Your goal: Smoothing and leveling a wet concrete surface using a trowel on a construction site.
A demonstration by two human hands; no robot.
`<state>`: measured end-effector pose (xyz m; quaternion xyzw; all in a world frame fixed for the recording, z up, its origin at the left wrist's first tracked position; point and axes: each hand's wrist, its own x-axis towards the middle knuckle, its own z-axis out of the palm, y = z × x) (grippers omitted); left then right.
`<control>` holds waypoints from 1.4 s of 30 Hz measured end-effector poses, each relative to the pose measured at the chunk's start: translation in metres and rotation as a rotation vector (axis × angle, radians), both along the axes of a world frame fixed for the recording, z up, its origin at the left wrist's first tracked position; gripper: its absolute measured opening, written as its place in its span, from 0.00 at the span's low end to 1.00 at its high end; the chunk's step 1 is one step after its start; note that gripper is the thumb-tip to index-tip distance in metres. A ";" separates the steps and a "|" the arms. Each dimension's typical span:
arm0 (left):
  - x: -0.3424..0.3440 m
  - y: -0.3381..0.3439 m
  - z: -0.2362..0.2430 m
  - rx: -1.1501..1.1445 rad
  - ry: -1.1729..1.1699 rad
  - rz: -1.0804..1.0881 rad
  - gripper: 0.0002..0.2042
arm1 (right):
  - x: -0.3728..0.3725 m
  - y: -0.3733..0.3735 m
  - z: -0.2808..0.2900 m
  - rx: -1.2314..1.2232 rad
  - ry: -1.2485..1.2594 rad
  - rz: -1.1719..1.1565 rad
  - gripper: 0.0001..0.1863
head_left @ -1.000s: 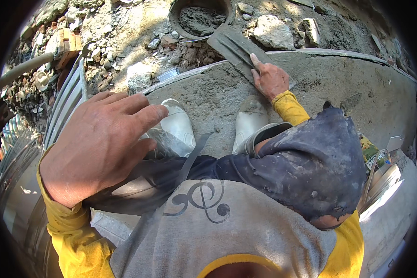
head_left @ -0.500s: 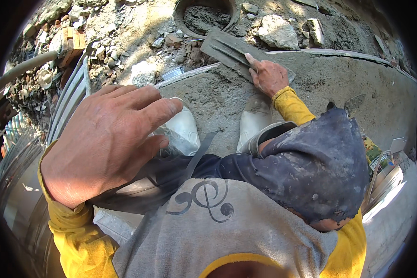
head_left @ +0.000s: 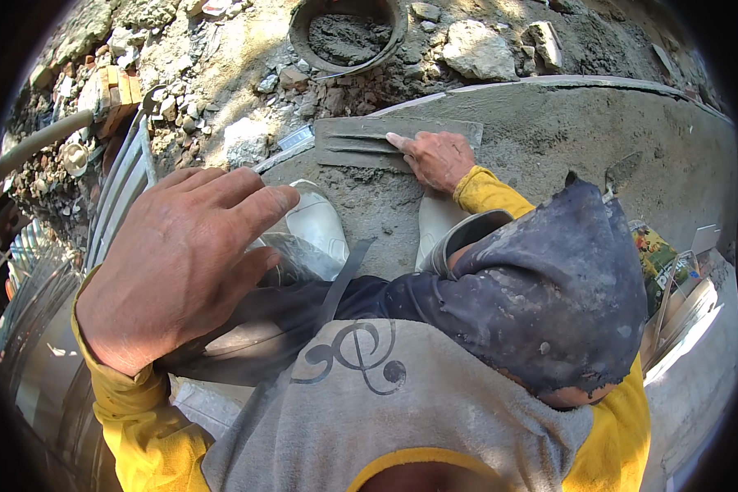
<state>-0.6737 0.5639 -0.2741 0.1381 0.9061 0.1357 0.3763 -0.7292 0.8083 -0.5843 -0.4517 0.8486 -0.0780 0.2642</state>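
Note:
My right hand (head_left: 443, 157) grips a long grey plastering float (head_left: 357, 143), its near-level blade lying at the edge of the wet grey mortar (head_left: 541, 135). The index finger stretches along the blade's ribs; the handle is hidden under the hand. Close to the camera, my left hand (head_left: 180, 262) hangs over my left leg with fingers extended and nothing visible in it; its palm is hidden. My white rubber boots (head_left: 316, 223) stand on the mortar surface below the float.
Beyond the edge stands a round tub (head_left: 398, 41) of mortar, among rubble and a large pale stone (head_left: 480, 56). A pointed trowel (head_left: 621, 174) lies on the right. Grey metal bars (head_left: 123, 180) and a heap of bricks (head_left: 115, 94) are on the left.
The float has swung from a diagonal to nearly level and shifted left with my right hand. My left hand stays about where it was, and the view has shifted slightly.

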 end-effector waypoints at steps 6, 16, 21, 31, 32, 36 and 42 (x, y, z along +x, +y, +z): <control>-0.001 -0.004 0.001 0.029 -0.020 -0.004 0.25 | -0.021 0.026 -0.004 0.008 0.035 -0.291 0.25; -0.005 -0.005 -0.002 0.044 0.004 0.000 0.27 | -0.132 0.162 -0.018 0.132 0.225 -1.061 0.28; -0.008 -0.002 -0.004 0.066 0.015 -0.004 0.26 | -0.125 0.152 0.004 0.138 0.131 -1.089 0.28; -0.017 0.008 -0.009 0.039 0.002 -0.001 0.21 | -0.139 0.196 -0.006 0.138 0.186 -1.125 0.28; -0.017 0.008 -0.011 0.031 0.006 0.000 0.21 | -0.158 0.221 -0.012 0.146 0.204 -1.182 0.28; -0.015 0.008 -0.010 -0.029 -0.032 0.029 0.22 | -0.207 0.256 -0.024 0.168 0.231 -1.282 0.29; -0.020 0.013 -0.011 -0.053 -0.035 0.037 0.22 | -0.137 0.174 -0.020 0.010 0.132 -1.141 0.28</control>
